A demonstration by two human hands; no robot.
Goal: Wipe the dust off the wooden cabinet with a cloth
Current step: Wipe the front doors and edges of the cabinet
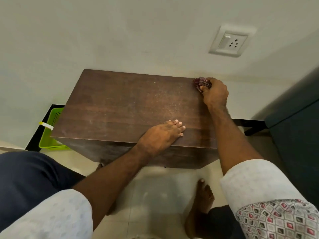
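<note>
Feet [203, 195] stand bare on the pale tiled floor [155, 195] nearest the camera. Of the two hands, the left hand [160, 137] lies flat on the wooden cabinet [129, 104] near its front edge, fingers straight and close together. Pale dust speckles the brown top beyond it. At the far right corner, against the wall, the right hand [214, 94] grips a bunched cloth [201, 83], seemingly maroon check, pressed on the top. A green plastic basket [50, 135] sits just beside the cabinet's left side; a wall socket [229, 42] is mounted above.
</note>
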